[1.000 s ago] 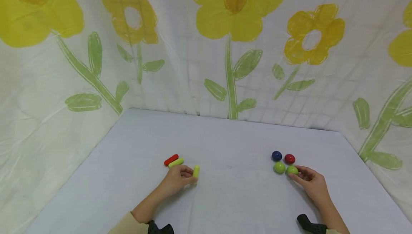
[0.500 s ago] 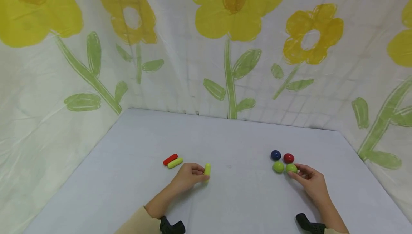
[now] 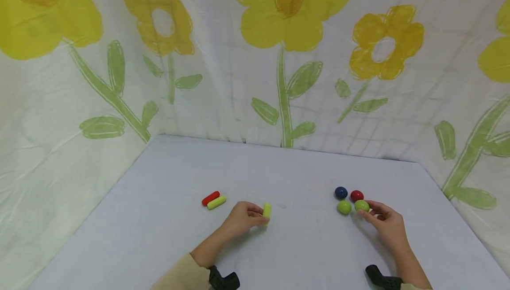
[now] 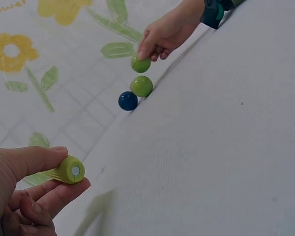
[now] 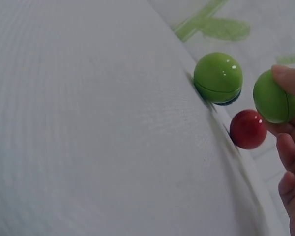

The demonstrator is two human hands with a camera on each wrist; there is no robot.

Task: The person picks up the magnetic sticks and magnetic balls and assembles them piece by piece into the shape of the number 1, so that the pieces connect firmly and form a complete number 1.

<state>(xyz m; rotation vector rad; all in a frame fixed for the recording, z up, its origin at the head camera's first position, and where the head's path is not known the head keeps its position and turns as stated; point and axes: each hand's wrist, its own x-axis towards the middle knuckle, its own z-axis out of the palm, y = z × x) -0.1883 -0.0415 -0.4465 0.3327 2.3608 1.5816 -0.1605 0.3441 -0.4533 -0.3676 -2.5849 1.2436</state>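
Note:
My left hand pinches a yellow-green stick between thumb and fingers, above the table's middle. In the left wrist view that stick shows a pale round disc in its end. At the right, my right hand pinches a green ball, held just off the table in the right wrist view. Near it lie a second green ball, a red ball and a blue ball. In the right wrist view the second green ball mostly hides the blue one.
A red stick and another yellow-green stick lie side by side at the left of the white table. Behind the table hangs a white backdrop painted with flowers. Each wrist wears a black device.
My left hand has moved right with its yellow-green stick, away from the two sticks left lying. My right hand has lifted its green ball slightly.

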